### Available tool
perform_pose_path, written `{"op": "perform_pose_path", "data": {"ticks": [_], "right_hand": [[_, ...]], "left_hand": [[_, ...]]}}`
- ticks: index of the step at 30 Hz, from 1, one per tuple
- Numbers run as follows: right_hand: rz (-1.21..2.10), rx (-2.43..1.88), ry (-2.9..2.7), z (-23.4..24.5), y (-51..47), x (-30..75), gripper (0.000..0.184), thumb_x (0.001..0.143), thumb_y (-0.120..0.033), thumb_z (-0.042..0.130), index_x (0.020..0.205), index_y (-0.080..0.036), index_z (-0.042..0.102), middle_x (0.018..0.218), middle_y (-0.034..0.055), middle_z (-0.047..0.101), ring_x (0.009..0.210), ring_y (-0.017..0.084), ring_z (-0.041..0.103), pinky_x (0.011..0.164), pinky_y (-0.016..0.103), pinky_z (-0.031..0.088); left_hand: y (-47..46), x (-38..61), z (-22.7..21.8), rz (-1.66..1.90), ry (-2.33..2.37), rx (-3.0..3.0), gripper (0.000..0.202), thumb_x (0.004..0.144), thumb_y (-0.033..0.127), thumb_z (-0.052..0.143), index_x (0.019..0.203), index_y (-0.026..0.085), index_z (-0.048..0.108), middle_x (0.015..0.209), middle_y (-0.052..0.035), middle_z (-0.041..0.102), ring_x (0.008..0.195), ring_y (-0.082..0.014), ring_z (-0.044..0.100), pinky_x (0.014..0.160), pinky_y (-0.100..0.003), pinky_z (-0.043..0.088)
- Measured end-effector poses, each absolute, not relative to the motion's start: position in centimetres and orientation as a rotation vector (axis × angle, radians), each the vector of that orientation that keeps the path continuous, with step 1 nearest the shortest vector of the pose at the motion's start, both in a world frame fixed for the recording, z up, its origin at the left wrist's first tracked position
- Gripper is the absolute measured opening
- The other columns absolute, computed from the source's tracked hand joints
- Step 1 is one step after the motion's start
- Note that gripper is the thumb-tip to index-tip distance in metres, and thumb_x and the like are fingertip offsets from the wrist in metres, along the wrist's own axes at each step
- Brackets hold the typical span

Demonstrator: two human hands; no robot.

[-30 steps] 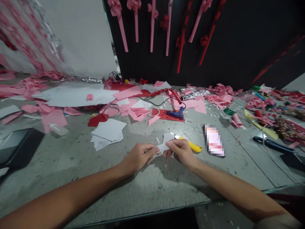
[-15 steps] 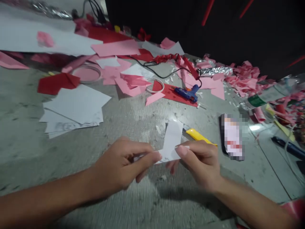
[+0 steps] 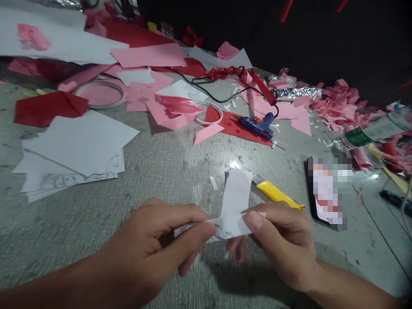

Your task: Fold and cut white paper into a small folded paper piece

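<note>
Between my two hands stretches a narrow folded strip of white paper point(image 3: 230, 226) with pencil-like marks on it. My left hand point(image 3: 161, 244) pinches its left end between thumb and fingers. The right end is pinched by my right hand point(image 3: 280, 240), thumb on top, with some fingers curled underneath. Just beyond the strip, a white paper piece point(image 3: 237, 191) lies on the grey table; whether the two are joined I cannot tell. A yellow box cutter point(image 3: 279, 194) lies beside it, its handle partly behind my right hand.
White sheets point(image 3: 77, 146) are stacked at left. Beyond lie a blue glue gun point(image 3: 257, 126) with its cord, tape rolls point(image 3: 209, 113) and pink and red paper scraps point(image 3: 174, 113). At right are a phone point(image 3: 326, 193) and a plastic bottle point(image 3: 373, 131).
Both hands, still pinching the paper strip, sit slightly lower and farther right in view. The strip's marked face shows more now. The view itself has shifted a little.
</note>
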State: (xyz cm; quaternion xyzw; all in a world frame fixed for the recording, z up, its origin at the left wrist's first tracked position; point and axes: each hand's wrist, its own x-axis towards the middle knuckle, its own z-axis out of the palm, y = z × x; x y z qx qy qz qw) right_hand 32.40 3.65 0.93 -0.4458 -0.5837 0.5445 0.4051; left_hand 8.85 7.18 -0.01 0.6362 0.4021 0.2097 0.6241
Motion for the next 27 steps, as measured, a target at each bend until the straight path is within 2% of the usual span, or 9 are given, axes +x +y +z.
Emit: {"op": "perform_pose_path", "data": {"ticks": [3, 9, 17, 22, 27], "right_hand": [[1.364, -1.136, -1.483, 1.0, 3.7, 32.4, 0.036, 0.109, -0.036, 0.059, 0.083, -0.026, 0.083, 0.067, 0.0042, 0.078, 0.050, 0.015, 0.072, 0.049, 0.025, 0.058], [1.361, -1.145, -1.481, 0.9, 3.8, 32.4, 0.036, 0.109, -0.035, 0.059, 0.084, -0.027, 0.084, 0.066, 0.0043, 0.078, 0.049, 0.015, 0.071, 0.048, 0.025, 0.056], [1.337, -1.169, -1.468, 0.7, 3.8, 32.3, 0.039, 0.109, -0.037, 0.060, 0.081, -0.026, 0.085, 0.063, 0.0040, 0.077, 0.047, 0.015, 0.069, 0.046, 0.027, 0.053], [1.314, -1.230, -1.449, 0.4, 4.2, 32.3, 0.045, 0.107, -0.044, 0.061, 0.074, -0.022, 0.081, 0.058, 0.0035, 0.073, 0.046, 0.015, 0.067, 0.047, 0.028, 0.051], [1.388, -1.197, -1.421, 0.2, 4.7, 32.2, 0.047, 0.103, -0.051, 0.064, 0.072, -0.018, 0.075, 0.058, 0.0015, 0.069, 0.048, 0.013, 0.065, 0.049, 0.025, 0.050]], "left_hand": [[7.0, 8.8, -0.1, 0.498, 0.944, 1.450, 0.038, 0.098, 0.054, 0.059, 0.078, 0.031, 0.082, 0.044, 0.0024, 0.060, 0.037, -0.0148, 0.051, 0.041, -0.027, 0.039], [6.9, 9.0, -0.1, 0.532, 0.968, 1.584, 0.052, 0.101, 0.055, 0.053, 0.061, 0.028, 0.073, 0.043, 0.0022, 0.060, 0.038, -0.0139, 0.053, 0.051, -0.030, 0.043], [6.9, 8.9, -0.3, 0.516, 0.971, 1.592, 0.057, 0.104, 0.056, 0.049, 0.057, 0.027, 0.062, 0.046, 0.0009, 0.060, 0.043, -0.0160, 0.055, 0.055, -0.033, 0.047], [7.2, 8.8, -0.4, 0.538, 0.972, 1.629, 0.054, 0.104, 0.053, 0.048, 0.060, 0.025, 0.063, 0.050, 0.0011, 0.059, 0.045, -0.0148, 0.053, 0.052, -0.031, 0.041], [7.5, 8.9, -0.3, 0.527, 0.969, 1.757, 0.050, 0.103, 0.054, 0.052, 0.066, 0.021, 0.061, 0.060, 0.0013, 0.057, 0.059, -0.0147, 0.054, 0.060, -0.029, 0.037]]}}
